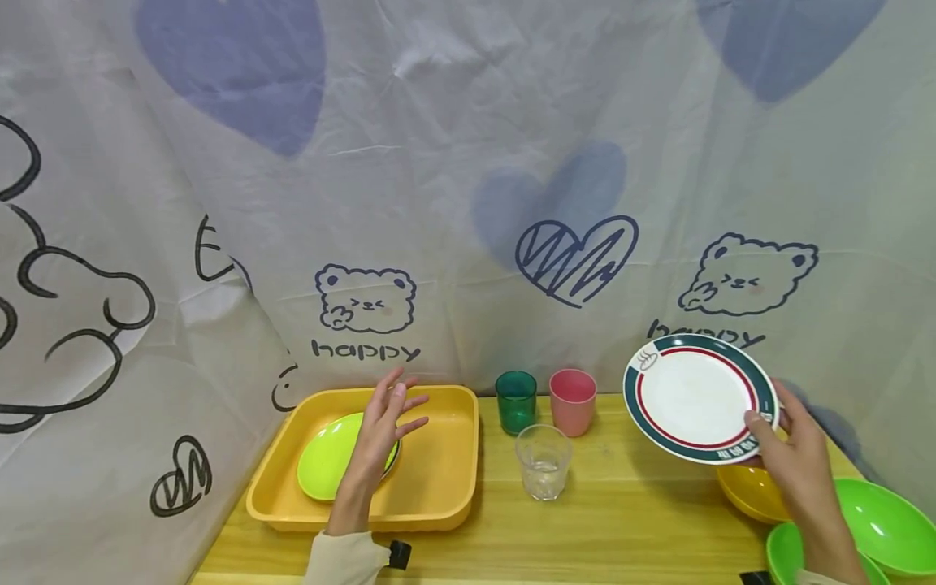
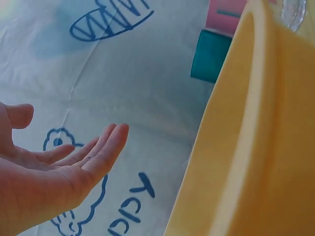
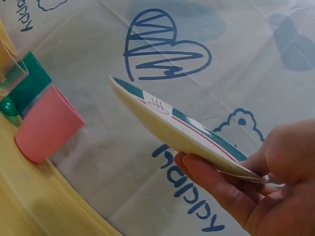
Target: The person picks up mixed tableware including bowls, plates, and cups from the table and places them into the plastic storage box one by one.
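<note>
Green-rimmed white plate (image 1: 698, 398) juts leftward from the right hand (image 1: 795, 451), pinched at its edge; a slackened grip could drop it onto the yellow bowl (image 1: 751, 497) below. Empty, the left hand (image 1: 380, 431) spreads near the yellow tray (image 1: 442, 467).

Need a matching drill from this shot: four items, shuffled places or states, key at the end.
Column one
1. White plate with green-and-red border
2. Lime plate
3. Left hand
4. Clear glass

Column two
A. Lying in the yellow tray
B. On the table, nearer the head camera than the pink cup and dark green cup
C. Held up by the right hand
D. Fingers spread, holding nothing

Pairs: 1-C, 2-A, 3-D, 4-B
</note>
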`<act>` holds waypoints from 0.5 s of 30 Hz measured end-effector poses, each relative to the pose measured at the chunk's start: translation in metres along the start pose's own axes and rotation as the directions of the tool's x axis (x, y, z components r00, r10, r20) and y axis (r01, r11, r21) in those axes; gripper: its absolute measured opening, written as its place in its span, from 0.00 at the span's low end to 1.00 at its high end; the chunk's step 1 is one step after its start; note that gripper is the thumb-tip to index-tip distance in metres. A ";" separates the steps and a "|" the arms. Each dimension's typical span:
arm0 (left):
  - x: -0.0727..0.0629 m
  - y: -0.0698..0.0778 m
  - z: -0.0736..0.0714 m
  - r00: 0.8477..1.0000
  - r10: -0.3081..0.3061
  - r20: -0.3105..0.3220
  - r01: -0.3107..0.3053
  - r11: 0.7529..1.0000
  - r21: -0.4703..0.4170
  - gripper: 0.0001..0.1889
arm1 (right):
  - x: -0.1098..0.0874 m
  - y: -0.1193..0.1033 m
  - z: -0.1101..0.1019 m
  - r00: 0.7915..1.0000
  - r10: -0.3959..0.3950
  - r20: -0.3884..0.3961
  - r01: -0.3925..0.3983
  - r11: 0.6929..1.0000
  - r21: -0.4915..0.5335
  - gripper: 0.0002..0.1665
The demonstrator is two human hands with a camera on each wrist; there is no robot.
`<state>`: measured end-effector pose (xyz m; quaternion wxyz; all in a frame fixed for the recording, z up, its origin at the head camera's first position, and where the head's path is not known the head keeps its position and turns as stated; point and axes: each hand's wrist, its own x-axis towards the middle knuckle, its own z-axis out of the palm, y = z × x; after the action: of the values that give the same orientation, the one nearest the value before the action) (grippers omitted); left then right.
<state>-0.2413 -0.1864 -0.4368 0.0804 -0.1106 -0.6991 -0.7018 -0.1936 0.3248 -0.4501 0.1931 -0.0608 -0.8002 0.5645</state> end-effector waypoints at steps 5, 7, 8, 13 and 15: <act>-0.001 -0.003 0.011 0.999 0.015 0.028 -0.014 1.000 -0.024 0.32 | -0.001 -0.003 0.007 1.000 -0.014 0.024 0.013 1.000 0.022 0.41; -0.001 -0.004 0.014 0.999 0.015 0.041 -0.013 1.000 -0.028 0.31 | -0.001 -0.004 0.008 0.999 -0.019 0.034 0.018 0.999 0.032 0.40; -0.001 -0.005 0.016 0.999 0.011 0.047 -0.009 1.000 -0.030 0.31 | -0.001 -0.004 0.009 0.999 -0.021 0.038 0.020 0.999 0.038 0.40; -0.002 -0.006 0.024 0.997 -0.006 0.078 0.009 0.999 -0.043 0.31 | -0.001 -0.005 0.012 0.998 -0.010 0.056 0.008 0.999 0.039 0.40; -0.002 -0.006 0.028 0.996 -0.014 0.094 0.019 0.998 -0.052 0.31 | -0.002 -0.006 0.013 0.998 -0.007 0.066 0.004 0.999 0.039 0.40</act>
<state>-0.2395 -0.1585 -0.4437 0.0390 -0.1396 -0.6843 -0.7147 -0.1962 0.3105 -0.4483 0.1695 -0.0362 -0.7952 0.5811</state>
